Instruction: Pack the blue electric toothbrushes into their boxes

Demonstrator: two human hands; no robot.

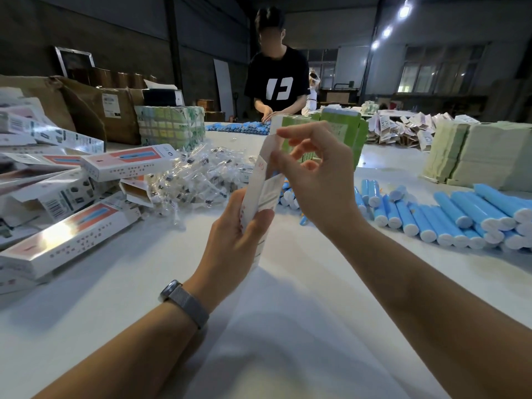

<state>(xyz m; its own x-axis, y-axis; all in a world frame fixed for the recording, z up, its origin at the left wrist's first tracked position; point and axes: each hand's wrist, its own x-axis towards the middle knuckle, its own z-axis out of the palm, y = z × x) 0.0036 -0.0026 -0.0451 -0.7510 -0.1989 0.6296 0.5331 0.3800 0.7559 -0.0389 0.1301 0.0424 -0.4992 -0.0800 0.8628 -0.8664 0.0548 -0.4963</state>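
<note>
I hold a white toothbrush box point(260, 194) upright above the middle of the table. My left hand point(233, 240) grips its lower half, fingers curled round it. My right hand point(311, 174) is at the box's upper end, thumb and fingers pinching its open top flap. Whether a toothbrush is inside is hidden. Several blue electric toothbrushes point(449, 217) lie in a heap on the right of the table, and a few more point(289, 195) lie just behind the box.
Packed white boxes point(72, 234) are piled at the left. Clear bags of brush heads point(201, 174) lie behind them. Green cartons point(342, 131) stand behind my hands, pale stacks point(475, 156) at far right. A person in a black shirt point(276, 82) works across the white table point(288, 326).
</note>
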